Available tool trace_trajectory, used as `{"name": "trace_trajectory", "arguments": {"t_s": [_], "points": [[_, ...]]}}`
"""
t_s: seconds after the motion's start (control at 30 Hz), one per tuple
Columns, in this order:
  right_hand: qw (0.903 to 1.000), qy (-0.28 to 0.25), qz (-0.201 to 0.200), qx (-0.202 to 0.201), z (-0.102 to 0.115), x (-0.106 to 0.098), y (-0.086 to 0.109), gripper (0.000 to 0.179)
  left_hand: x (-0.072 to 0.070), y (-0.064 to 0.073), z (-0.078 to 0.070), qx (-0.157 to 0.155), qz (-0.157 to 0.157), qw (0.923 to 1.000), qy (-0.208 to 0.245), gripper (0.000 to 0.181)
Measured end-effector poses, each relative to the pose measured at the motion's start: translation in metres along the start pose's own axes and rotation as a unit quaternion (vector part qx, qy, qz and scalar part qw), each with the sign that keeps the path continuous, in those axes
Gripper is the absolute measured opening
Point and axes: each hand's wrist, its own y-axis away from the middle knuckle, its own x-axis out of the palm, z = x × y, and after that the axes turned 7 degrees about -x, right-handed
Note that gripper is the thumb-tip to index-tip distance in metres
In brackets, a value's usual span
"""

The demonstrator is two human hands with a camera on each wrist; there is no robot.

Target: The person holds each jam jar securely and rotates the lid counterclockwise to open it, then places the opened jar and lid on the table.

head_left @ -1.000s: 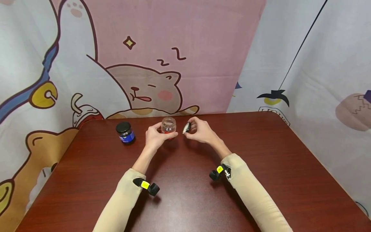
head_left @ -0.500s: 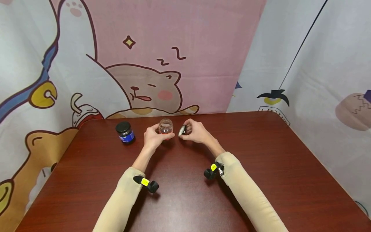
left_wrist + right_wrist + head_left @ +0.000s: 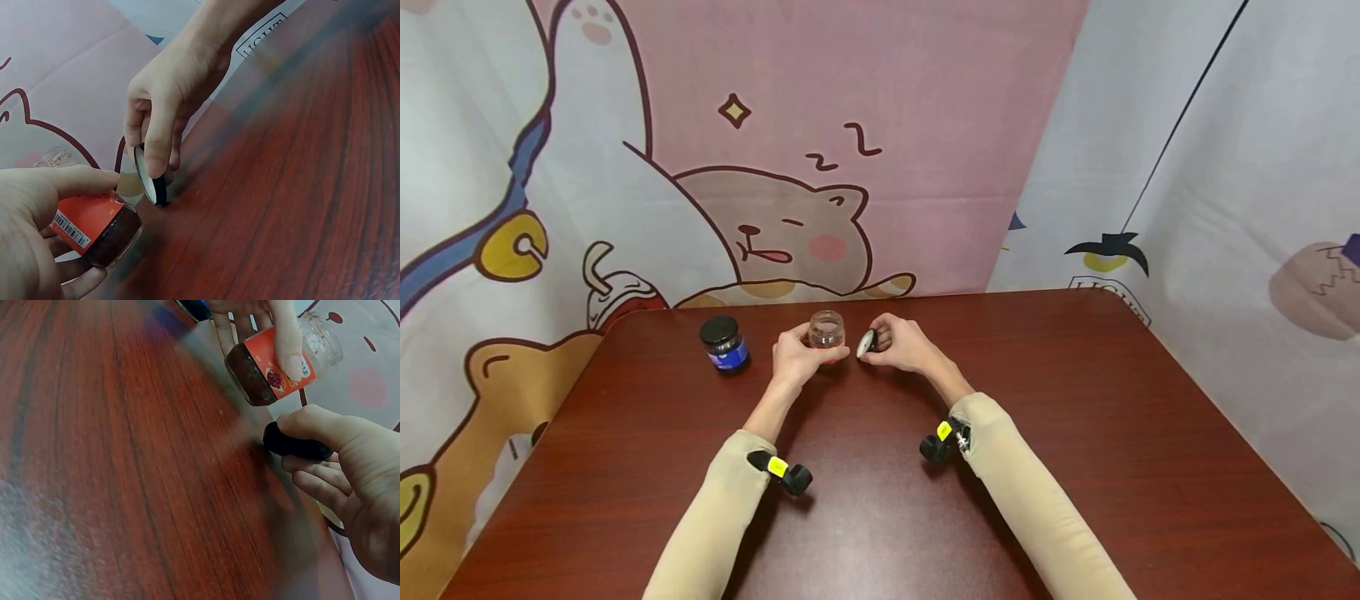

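My left hand (image 3: 795, 360) grips an uncapped glass jar (image 3: 827, 323), with fingers and thumb around its red label. Dark contents fill the jar's lower part, as the left wrist view shows, and its clear mouth faces up. Just to the right, my right hand (image 3: 908, 344) pinches a black lid (image 3: 867, 342) between thumb and fingers. The lid stands on edge, its pale inner face turned toward the jar, and a small gap separates the two. In the right wrist view only the dark outer side of the lid (image 3: 297, 444) shows.
A second jar (image 3: 725, 343) with a black lid and blue label stands on the table to the left of my left hand. The dark red wooden table (image 3: 865, 508) ends behind the jars, where a printed cartoon curtain (image 3: 940, 167) hangs.
Both hands have shifted slightly left and toward me, the jar moving with the left. The right hand has carried the lid lower and to the left, keeping it tilted on edge.
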Motion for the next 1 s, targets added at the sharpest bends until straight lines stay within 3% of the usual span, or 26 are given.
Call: {"name": "trace_trajectory", "arguments": {"t_s": [0.2,0.53,1.0], "points": [[0.9998,0.020,0.003,-0.003,-0.005,0.000,-0.001,0.050,0.001,-0.002,0.004,-0.006,-0.013,0.9999,-0.004,0.054],[0.9952,0.097,0.011,-0.002,-0.012,0.006,-0.007,0.051,0.002,-0.006,0.008,-0.009,-0.020,0.9997,-0.006,0.053],[0.9921,0.121,0.021,0.025,-0.007,0.010,-0.007,0.047,0.002,-0.010,0.011,-0.011,-0.009,0.9999,0.003,0.055]]}}
